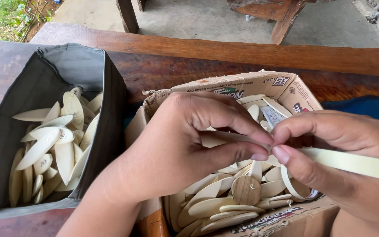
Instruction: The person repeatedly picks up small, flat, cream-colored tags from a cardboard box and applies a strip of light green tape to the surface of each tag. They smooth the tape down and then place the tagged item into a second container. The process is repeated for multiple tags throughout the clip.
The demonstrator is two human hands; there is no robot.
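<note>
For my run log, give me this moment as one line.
left hand pinches pale strip | right hand pinches it too | over cardboard box | grey bin beside

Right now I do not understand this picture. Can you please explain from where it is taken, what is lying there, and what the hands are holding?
The one picture comes from a camera worn on a person's head, looking down at their own bare hands. The left hand and right hand pinch a long pale strip between their fingertips. Below them stands an open cardboard box of pale oval pieces, with one round wooden disc. To the left, a dark fabric bin holds more pale oval pieces. Both stand on a dark wooden table.
</note>
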